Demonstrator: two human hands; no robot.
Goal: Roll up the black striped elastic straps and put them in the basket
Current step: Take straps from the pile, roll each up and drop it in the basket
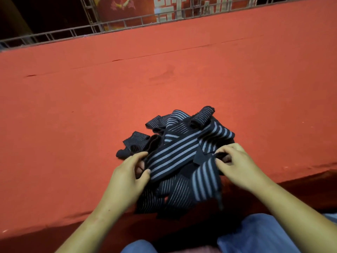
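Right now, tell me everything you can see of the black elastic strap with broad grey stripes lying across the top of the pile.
The black elastic strap with broad grey stripes looks woven, flat and stretchy, its stripes running lengthwise. Unrolled, it lies diagonally over the pile of black striped straps on the red cloth surface. The left hand pinches its near end; the right hand grips a hanging striped piece beside it, possibly the same strap.
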